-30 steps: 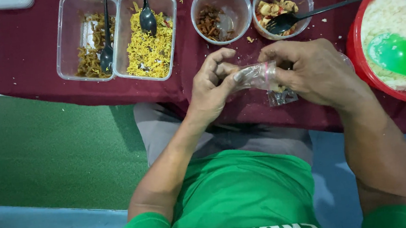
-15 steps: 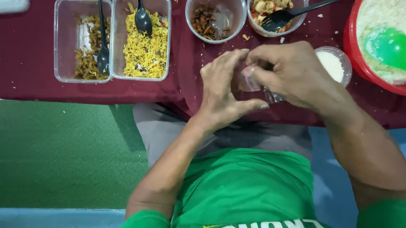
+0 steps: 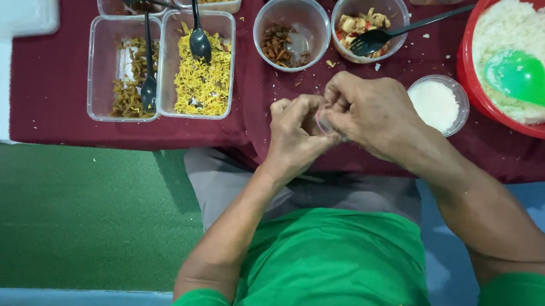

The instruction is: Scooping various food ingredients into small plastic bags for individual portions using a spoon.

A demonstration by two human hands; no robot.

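Your left hand and right hand are pressed together over the table's edge, fingertips pinching a small clear plastic bag with a pink band, mostly hidden between them. You look to be closing the bag's neck. Next calls for a tight twist without spilling. The small cup of white powder sits just right; the red rice bowl beyond.

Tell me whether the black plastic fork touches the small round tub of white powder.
Apart. The head view shows the black plastic fork resting in a round food tub, with maroon cloth between it and the white powder tub.
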